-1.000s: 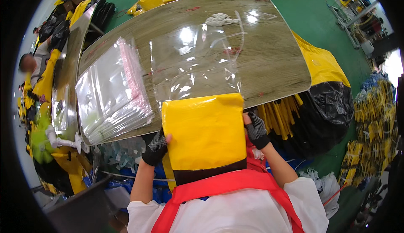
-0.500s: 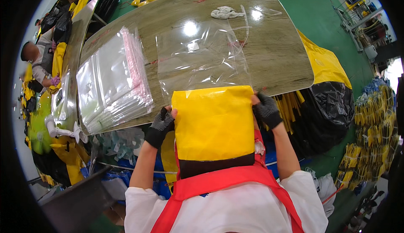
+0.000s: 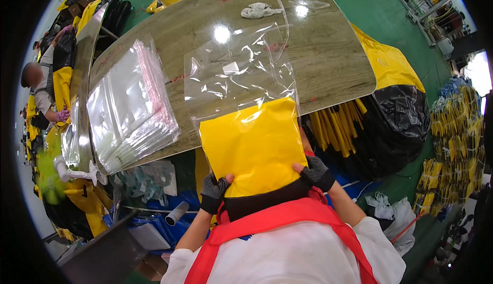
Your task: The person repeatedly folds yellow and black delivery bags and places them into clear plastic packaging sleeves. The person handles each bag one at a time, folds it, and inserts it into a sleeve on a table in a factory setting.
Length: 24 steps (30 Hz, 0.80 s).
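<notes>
The left hand and right hand, both gloved, are closed on the lower corners of a folded yellow item, which is held upright at the near edge of the surface. Its top is slipped into a clear plastic bag lying on the surface. A stack of clear bags is seen to the left, a crumpled cloth farther off.

Ahead of your hands, the clear bag covers the middle of the table. To your left the stack of clear bags fills the near corner. The white rag lies at the far edge. You have bare wood along the right side and between stack and bag.
</notes>
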### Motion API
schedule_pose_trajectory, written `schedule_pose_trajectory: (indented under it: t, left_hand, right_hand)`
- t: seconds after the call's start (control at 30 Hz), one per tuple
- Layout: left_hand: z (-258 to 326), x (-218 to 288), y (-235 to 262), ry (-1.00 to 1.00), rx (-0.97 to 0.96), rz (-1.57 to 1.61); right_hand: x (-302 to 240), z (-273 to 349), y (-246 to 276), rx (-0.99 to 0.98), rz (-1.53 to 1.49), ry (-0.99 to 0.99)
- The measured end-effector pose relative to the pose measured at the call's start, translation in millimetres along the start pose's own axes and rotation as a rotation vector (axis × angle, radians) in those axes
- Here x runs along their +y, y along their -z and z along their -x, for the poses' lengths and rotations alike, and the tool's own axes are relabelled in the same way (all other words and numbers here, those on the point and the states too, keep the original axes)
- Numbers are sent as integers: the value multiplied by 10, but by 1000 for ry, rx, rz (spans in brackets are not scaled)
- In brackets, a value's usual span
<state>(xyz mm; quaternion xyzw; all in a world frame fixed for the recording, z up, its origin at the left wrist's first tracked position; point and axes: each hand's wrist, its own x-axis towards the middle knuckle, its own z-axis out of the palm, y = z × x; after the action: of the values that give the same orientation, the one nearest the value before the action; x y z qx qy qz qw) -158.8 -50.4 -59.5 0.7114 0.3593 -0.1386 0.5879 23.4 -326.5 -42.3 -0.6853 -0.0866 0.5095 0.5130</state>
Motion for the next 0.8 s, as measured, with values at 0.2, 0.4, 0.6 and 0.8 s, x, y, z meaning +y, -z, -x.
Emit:
schedule_pose_trajectory:
  t: [0.2, 0.4, 0.6, 0.8]
  left_hand:
    - [-372, 246, 492, -249, -298, 754]
    - [-145, 353, 231, -285, 45, 441]
    - [89, 151, 223, -79, -335, 280]
    - [-147, 458, 256, -47, -111, 741]
  right_hand:
    - [-309, -499, 471, -3, 68, 326]
    - [-216, -212, -237, -20, -133, 261]
    - [-351, -500, 152, 164, -394, 275]
    - [-370, -444, 56, -110, 45, 376]
